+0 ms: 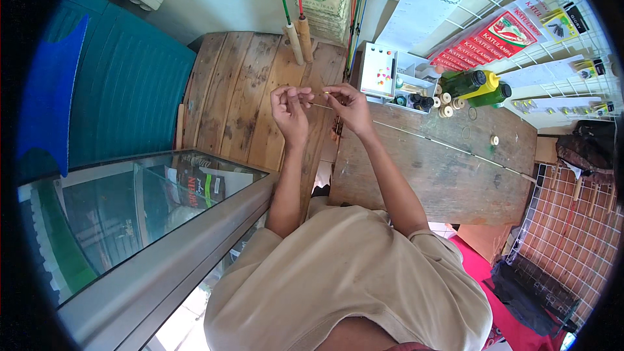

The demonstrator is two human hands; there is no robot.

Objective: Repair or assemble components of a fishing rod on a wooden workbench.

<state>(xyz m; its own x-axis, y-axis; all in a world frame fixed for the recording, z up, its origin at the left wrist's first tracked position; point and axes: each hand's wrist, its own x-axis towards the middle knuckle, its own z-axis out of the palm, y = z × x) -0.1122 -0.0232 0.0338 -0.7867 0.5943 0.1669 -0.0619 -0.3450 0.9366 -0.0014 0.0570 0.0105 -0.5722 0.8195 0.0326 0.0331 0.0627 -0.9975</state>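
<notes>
place: small fishing-tackle shop | glass display case point(195, 231) | wire grid panels point(565, 227) | hanging red packets point(481, 36) | cork-handled rods point(304, 36)

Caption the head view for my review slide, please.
Left hand and right hand close together above wooden tabletops, a thin rod extending rightward.

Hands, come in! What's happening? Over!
Right hand pinching tiny yellow bit; left hand curled, grip unclear. Long thin rod crossing brown wooden tabletop. No visible obstruction.
</notes>
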